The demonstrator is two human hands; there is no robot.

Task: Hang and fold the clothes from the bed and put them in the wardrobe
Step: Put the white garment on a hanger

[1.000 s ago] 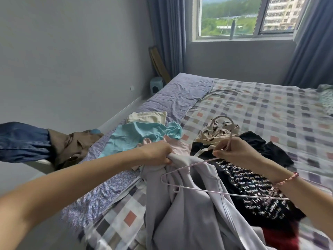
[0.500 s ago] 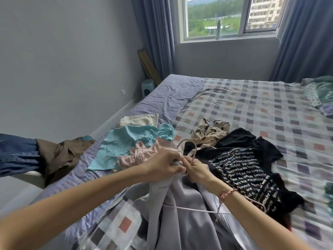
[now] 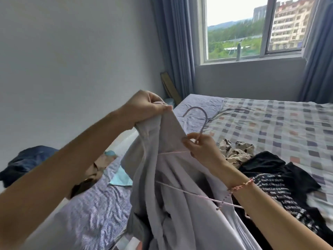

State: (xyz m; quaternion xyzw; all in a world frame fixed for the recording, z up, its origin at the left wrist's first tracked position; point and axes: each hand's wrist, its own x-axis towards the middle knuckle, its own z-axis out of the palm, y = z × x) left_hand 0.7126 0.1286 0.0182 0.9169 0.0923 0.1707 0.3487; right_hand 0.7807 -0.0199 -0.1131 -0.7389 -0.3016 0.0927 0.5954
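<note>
The jacket (image 3: 176,195) hangs at centre over the near edge of the bed (image 3: 270,123); the left hand (image 3: 142,107) grips its top at 11 o'clock; the right hand (image 3: 201,150), at 4 o'clock from the left, holds the hanger (image 3: 196,107); the lettered T-shirt (image 3: 281,186) lies on the bed at 4 o'clock, a crumpled top (image 3: 236,150) behind it; what may be jeans (image 3: 27,163) lie at 9 o'clock.

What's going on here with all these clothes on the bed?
A person is putting a pale grey garment onto a pink hanger above the bed. The left hand grips the garment's top edge, held up, while the right hand pinches the hanger just below its hook. One hanger arm seems tucked under the fabric; the garment is not hung properly yet. A black printed T-shirt, a beige patterned piece and a turquoise item lie on the bed.
</note>
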